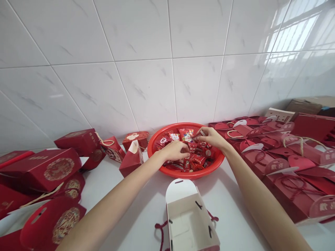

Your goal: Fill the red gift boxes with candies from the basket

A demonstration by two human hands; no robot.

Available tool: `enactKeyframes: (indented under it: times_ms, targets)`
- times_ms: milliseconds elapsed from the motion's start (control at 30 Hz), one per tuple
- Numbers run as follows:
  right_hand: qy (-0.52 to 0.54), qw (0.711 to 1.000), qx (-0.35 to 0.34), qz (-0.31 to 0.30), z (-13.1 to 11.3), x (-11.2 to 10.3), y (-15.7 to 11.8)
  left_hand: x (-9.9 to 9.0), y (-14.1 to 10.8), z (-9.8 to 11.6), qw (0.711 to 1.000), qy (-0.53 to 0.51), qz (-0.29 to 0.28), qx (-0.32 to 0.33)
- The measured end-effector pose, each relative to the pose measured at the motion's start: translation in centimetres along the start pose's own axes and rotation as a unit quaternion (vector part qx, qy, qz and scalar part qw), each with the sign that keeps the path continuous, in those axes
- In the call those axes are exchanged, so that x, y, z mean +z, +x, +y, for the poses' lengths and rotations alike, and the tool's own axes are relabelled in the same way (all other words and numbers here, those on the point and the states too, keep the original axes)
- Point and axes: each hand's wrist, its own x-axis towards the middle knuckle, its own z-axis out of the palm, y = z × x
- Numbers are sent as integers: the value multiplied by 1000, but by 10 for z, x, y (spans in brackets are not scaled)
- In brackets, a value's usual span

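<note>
A round red plastic basket [220, 161] holds many small red wrapped candies [197, 158]. My left hand [174, 150] is over the near left part of the candies with its fingers curled in; what they hold, if anything, is hidden. At the basket's right side, my right hand [212, 137] has its fingers bent down around a small dark-red wrapped candy [202, 133]. In front of the basket, between my forearms, an open gift box [187, 223] shows its white inside, with nothing in it. Its white end flap points toward the basket, and dark-red cords hang at both sides.
Red gift boxes [39, 169] are piled at the left, some with rope handles. A small open box [131, 159] stands beside the basket. Rows of closed red boxes [284, 177] fill the right side. Behind everything rises a white tiled wall [143, 90].
</note>
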Motion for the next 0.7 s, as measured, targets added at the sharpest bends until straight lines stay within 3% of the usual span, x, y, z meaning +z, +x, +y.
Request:
enactKeyframes:
  times_ms: [200, 400, 567, 700]
  targets:
    - [-21, 999, 44, 18, 3, 0, 0, 0, 14, 18, 987, 109, -70, 100]
    - [-14, 994, 77, 71, 8, -1, 3, 12, 54, 37, 989, 53, -123, 56]
    - [30, 994, 78, 69, 13, 1, 6, 12, 60, 21, 991, 8, -133, 27]
    - [61, 994, 71, 62, 11, 1, 5, 4, 57, 2, 992, -83, -94, -5]
